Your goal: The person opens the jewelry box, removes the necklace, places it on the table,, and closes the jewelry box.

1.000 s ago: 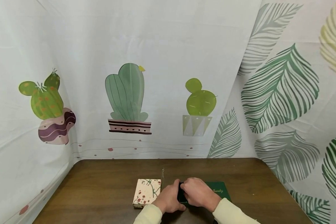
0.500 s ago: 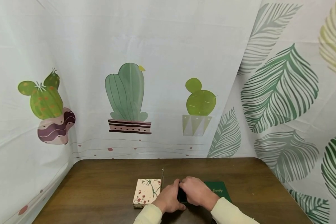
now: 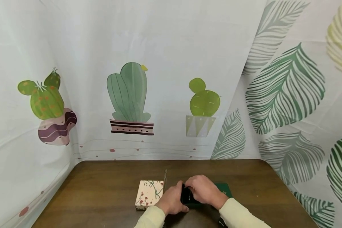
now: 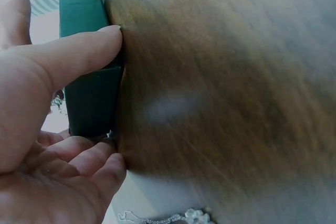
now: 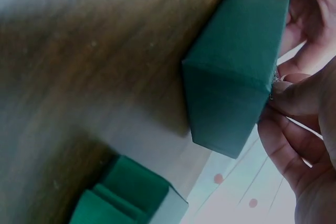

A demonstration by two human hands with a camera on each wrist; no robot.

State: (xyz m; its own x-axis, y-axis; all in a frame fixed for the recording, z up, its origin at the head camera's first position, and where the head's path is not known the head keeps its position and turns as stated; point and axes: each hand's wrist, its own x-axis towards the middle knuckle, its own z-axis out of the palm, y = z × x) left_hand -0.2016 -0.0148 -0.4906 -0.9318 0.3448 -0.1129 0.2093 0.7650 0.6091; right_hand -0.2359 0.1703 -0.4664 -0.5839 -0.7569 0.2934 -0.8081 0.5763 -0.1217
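My left hand [image 3: 174, 200] grips a small green jewelry box [image 4: 92, 98] from its left side, thumb on the near wall and fingers around the far end. The box has a dark inside, where a thin silver chain [image 3: 189, 197] with a small pendant shows. Over the box's open top is my right hand [image 3: 203, 190], its thumb and fingertips pinching a bit of the silver chain at the rim in the right wrist view. My right hand partly hides the inside. Behind it lies a green lid [image 3: 224, 188] with gold lettering.
A cream box with a floral print [image 3: 149, 193] sits left of my left hand. A thin chain [image 3: 165, 175] shows beside its right edge. The left wrist view catches a sparkling silver chain [image 4: 194, 216] at the bottom. A printed curtain [image 3: 171, 79] hangs behind the wooden table [image 3: 102, 186].
My right hand has risen slightly, and more of the box's inside with the chain now shows. The left hand keeps its grip on the box. The lid is more covered than before.
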